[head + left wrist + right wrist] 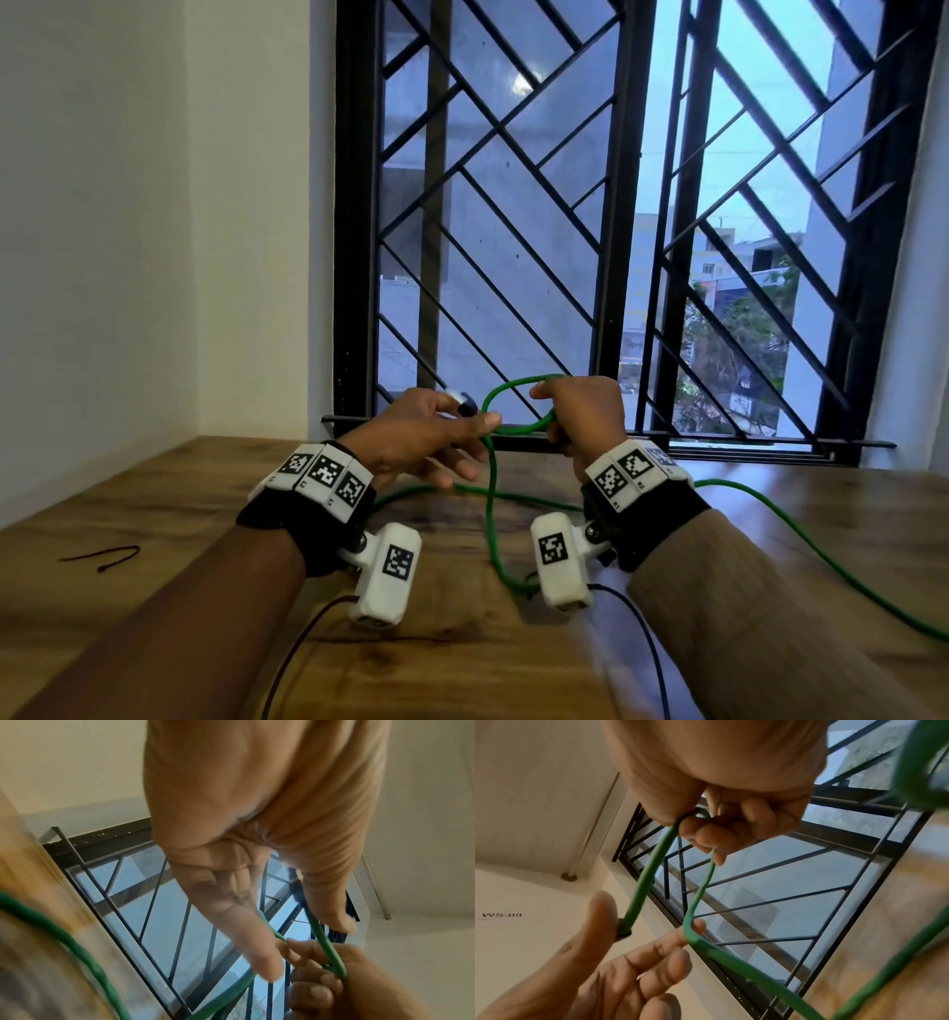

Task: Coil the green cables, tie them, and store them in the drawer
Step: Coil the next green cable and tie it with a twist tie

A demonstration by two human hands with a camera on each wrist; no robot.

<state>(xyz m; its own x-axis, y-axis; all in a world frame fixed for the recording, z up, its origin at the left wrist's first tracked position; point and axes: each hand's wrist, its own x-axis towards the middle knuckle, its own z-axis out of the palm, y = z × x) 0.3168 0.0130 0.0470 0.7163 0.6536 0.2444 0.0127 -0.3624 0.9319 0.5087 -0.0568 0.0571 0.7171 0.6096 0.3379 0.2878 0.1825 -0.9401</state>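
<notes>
Above the table (154,493), the right hand (580,411) grips a cable (490,493) loop; the left hand (426,437) apparently pinches its plug (466,406), other fingers spread.

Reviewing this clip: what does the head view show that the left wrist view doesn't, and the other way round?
Only the head view shows the wooden table, the thin black tie lying on it, and the green cable trailing off to the right. Only the left wrist view shows the left hand's palm from underneath. Both show the left hand and right hand holding a cable loop before the barred window.
</notes>
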